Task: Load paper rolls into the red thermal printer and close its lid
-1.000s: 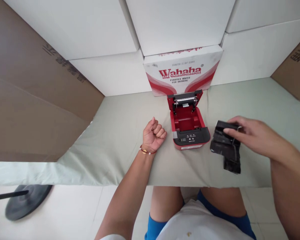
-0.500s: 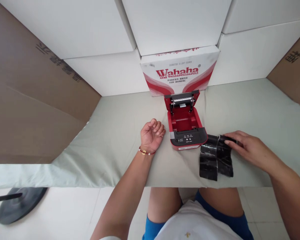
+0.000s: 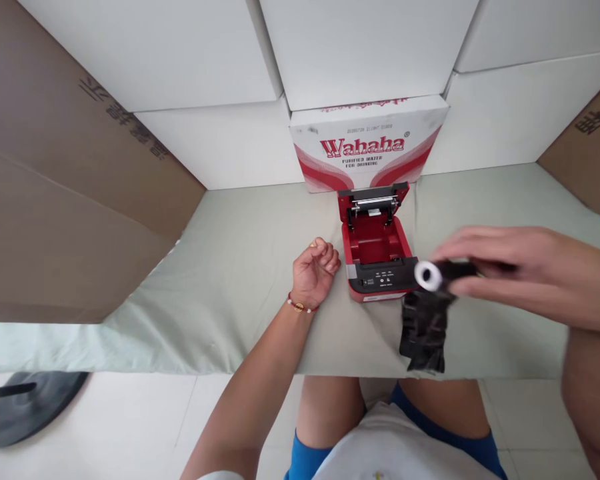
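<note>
My right hand [image 3: 520,273] is raised at the right, its fingers gripping a small paper roll [image 3: 429,275] with a white end and a dark core hole. Shiny black wrapping [image 3: 425,333] hangs crumpled below the roll; part of it is blurred. My left hand [image 3: 317,270] rests palm up on the cloth, fingers curled in with nothing visible inside. Between the hands stands a red and black label printer [image 3: 377,243]. Its lid [image 3: 373,200] is up, showing a bare red compartment. The roll is in front of the printer's right front corner in this view.
A Wahaha carton [image 3: 365,150] leans at the back behind the printer. White boxes [image 3: 370,47] form the rear wall. Brown cardboard [image 3: 80,187] closes in the left side, and more stands at the right. A pale green cloth [image 3: 250,253] covers the table.
My right hand has lifted and come nearer the camera, and the roll's white end now shows. The black wrapping hangs narrower from it. My left hand stays curled beside the printer.
</note>
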`<control>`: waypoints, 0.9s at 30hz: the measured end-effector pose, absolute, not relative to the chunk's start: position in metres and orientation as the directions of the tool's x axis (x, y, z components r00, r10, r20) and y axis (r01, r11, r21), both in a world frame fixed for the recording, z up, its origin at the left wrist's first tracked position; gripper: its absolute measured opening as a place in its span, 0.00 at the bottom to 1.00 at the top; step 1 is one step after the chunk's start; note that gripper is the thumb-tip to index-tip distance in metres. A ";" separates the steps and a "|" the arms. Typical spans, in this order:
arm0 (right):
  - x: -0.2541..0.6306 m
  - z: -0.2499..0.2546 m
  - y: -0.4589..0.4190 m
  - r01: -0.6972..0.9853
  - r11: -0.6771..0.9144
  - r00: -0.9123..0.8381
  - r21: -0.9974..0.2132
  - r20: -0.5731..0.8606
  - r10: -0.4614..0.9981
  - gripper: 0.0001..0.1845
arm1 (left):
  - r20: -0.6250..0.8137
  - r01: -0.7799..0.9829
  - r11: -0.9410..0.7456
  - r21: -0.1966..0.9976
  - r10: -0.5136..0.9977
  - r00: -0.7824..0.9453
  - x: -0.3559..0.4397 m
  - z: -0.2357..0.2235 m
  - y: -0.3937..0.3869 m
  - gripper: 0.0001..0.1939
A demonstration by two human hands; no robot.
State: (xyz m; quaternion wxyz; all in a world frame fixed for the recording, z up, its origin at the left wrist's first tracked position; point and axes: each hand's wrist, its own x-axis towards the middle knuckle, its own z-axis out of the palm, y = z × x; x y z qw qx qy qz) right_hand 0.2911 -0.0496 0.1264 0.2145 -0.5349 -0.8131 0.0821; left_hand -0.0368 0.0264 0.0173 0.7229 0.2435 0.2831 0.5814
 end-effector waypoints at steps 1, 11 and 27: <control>0.274 0.125 -0.038 0.840 0.416 -0.345 -0.347 0.249 0.905 0.24 | -0.118 -0.687 0.188 0.702 0.982 0.148 -0.035 0.016 0.026 0.18; 0.171 0.109 0.038 0.917 0.371 -0.374 -0.145 0.008 0.927 0.20 | 0.566 0.154 -0.549 0.821 0.818 -0.101 -0.029 0.010 -0.010 0.10; 0.181 0.122 0.029 0.648 0.481 -0.247 -0.590 0.434 0.866 0.11 | 0.809 0.468 -0.830 0.304 0.484 0.333 -0.014 0.023 -0.032 0.18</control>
